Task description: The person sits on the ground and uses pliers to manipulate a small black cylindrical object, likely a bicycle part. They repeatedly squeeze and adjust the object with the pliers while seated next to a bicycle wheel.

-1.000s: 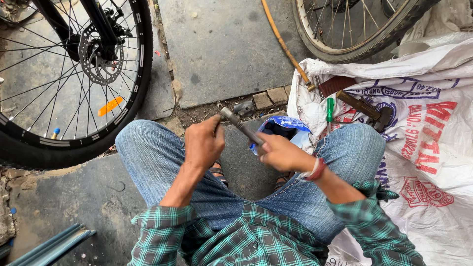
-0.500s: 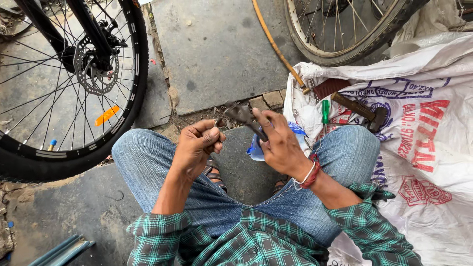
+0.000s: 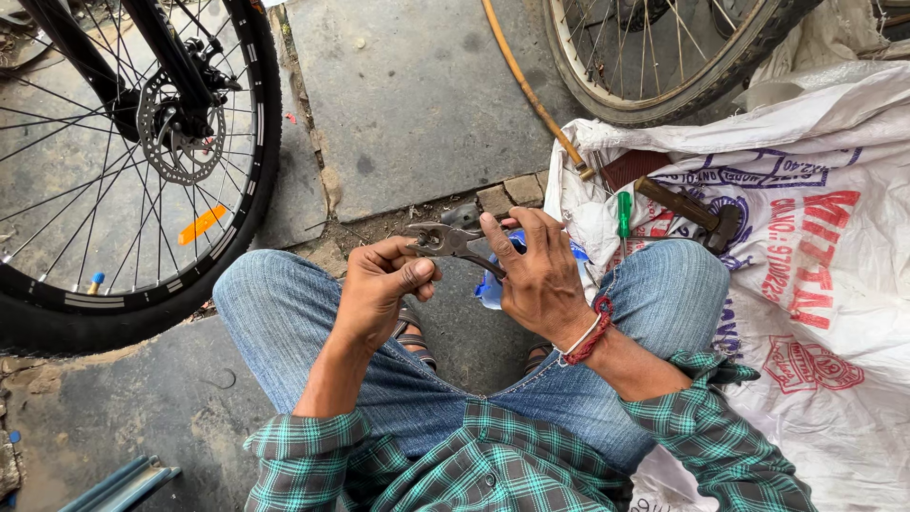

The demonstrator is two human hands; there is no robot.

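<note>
I crouch on a stone pavement, knees apart in blue jeans. My right hand [image 3: 536,270] grips the handles of rusty pliers [image 3: 444,239], whose jaws point left. My left hand [image 3: 384,284] is pinched closed right at the jaws, thumb against forefinger; what it pinches is too small to make out. A blue piece of plastic [image 3: 488,289] shows under my right hand. A red thread band circles my right wrist.
A bicycle wheel with a disc brake [image 3: 175,123] stands at the left. Another wheel [image 3: 664,57] stands at the top right, with an orange hose [image 3: 531,90] beside it. A white printed sack [image 3: 815,246] at the right carries a hammer [image 3: 692,213] and a green-handled screwdriver [image 3: 624,213].
Both hands rose and came together. The right hand shifted its grip on the pliers, and the jaws now meet the left hand's fingertips. The view shifted slightly.
</note>
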